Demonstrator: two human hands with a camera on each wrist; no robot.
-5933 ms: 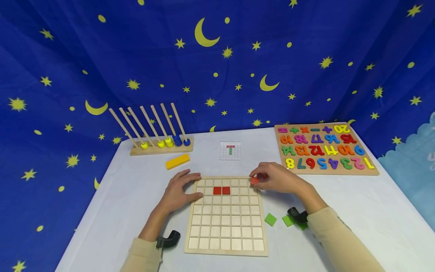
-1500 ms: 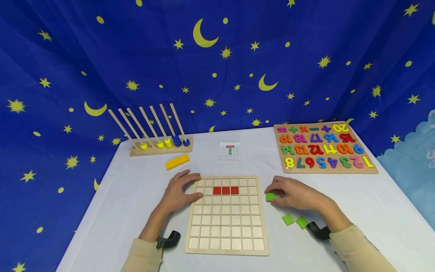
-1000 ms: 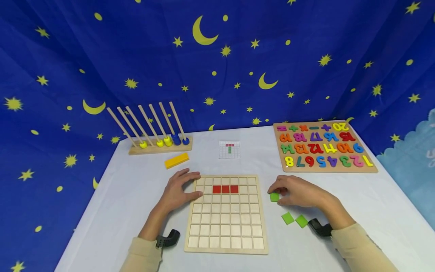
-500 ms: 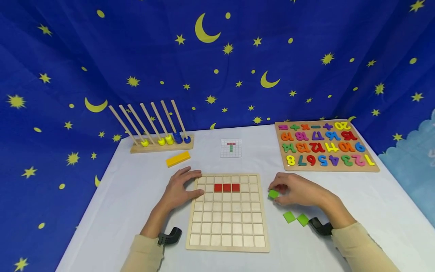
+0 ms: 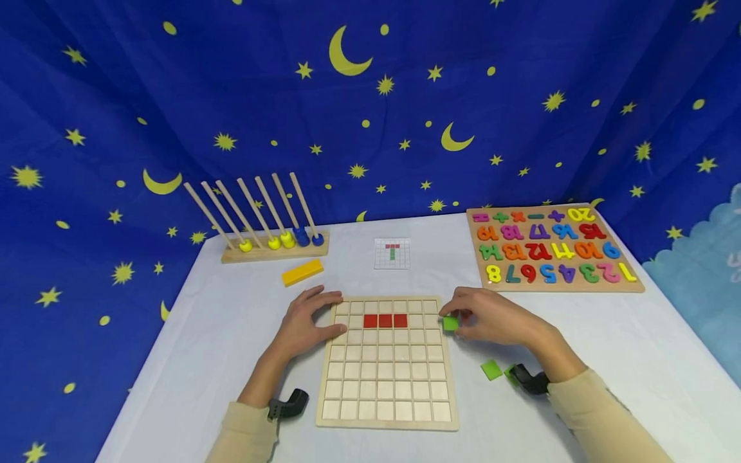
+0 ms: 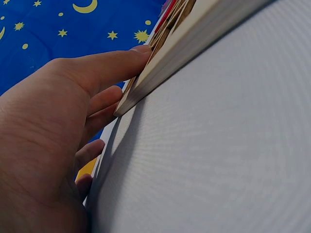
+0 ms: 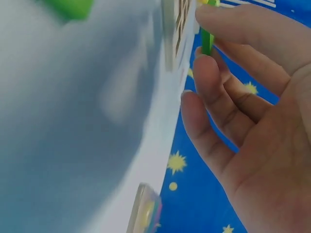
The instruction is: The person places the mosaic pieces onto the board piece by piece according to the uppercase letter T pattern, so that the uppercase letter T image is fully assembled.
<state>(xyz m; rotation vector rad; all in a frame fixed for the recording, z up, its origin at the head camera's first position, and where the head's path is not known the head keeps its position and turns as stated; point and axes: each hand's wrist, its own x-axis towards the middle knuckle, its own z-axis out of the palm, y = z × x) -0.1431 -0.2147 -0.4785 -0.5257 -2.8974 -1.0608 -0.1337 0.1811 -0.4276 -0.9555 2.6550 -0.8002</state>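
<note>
Three red tiles (image 5: 384,321) lie side by side in the second row of the wooden grid board (image 5: 386,425). My left hand (image 5: 301,325) rests at the board's upper left corner, its thumb on the edge; the left wrist view shows the thumb (image 6: 116,68) on the rim and the other fingers spread beside it. Near the board's right edge, my right hand (image 5: 498,318) pinches a green tile (image 5: 450,323) between thumb and fingers. That tile (image 7: 207,41) appears edge-on in the right wrist view. Another green tile (image 5: 491,370) lies on the table; one more (image 5: 511,375) is partly behind the wrist camera.
Behind the board lies a pattern card (image 5: 392,254) showing a red and green T. A peg stand with yellow and blue beads (image 5: 274,255) and a yellow block (image 5: 303,272) are at back left. A number puzzle board (image 5: 561,287) lies at back right.
The third red tile, earlier in my right hand, now lies in the board's second row. My right hand has picked up a green tile and moved left with it. My left hand stays in place.
</note>
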